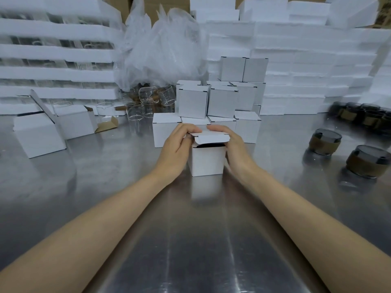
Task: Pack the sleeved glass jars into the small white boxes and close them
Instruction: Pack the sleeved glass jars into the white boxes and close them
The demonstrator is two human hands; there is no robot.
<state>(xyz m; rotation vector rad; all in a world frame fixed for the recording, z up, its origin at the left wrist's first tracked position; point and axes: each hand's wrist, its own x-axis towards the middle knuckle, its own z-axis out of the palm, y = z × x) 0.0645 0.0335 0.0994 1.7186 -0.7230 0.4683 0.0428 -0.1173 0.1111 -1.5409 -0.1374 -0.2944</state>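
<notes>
- steel worktop (pixel 190 240), reflective
- white box (pixel 207 161) centre, lid half down
- closed boxes (pixel 167 132) stacked behind
- sleeved jars (pixel 324 144) right
- open boxes (pixel 38 138) left
- clear glasses (pixel 135 113) rear left

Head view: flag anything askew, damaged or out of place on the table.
Two clear glass jars left of the box stack lie tipped on their sides, while neighbouring ones stand upright. No damage or spill shows.

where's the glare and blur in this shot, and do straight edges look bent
Head view: glare streaks run down the steel table toward the camera, with a faint reflection below the small white box; head view: the right hand smears slightly at the wrist; head view: the foam slabs at left look soft and bowed by the wide lens.
</notes>
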